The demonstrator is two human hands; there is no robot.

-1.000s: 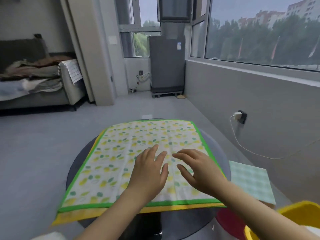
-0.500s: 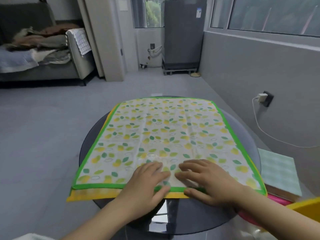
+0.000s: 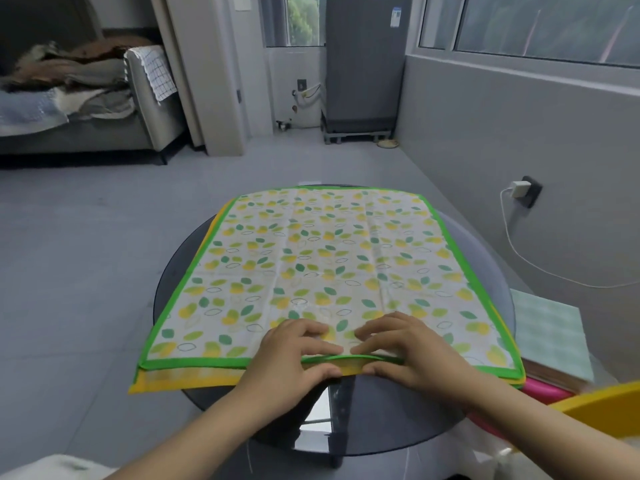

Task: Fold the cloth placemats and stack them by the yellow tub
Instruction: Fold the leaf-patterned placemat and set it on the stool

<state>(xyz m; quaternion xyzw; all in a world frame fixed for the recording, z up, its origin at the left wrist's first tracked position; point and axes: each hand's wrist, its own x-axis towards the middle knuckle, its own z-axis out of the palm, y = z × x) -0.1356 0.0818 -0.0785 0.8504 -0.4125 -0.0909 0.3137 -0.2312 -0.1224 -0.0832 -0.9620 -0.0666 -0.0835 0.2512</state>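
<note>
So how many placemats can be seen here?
3 at least. The leaf-print mat lies spread on the table, a yellow mat under it, and a folded green check mat sits right of the table by the tub. More may be hidden beneath.

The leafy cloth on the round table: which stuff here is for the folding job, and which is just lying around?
For the job: leafy placemat, yellow placemat under it, folded green checked placemat, yellow tub, both hands.
Lying about: sofa, charger, fridge.
</note>
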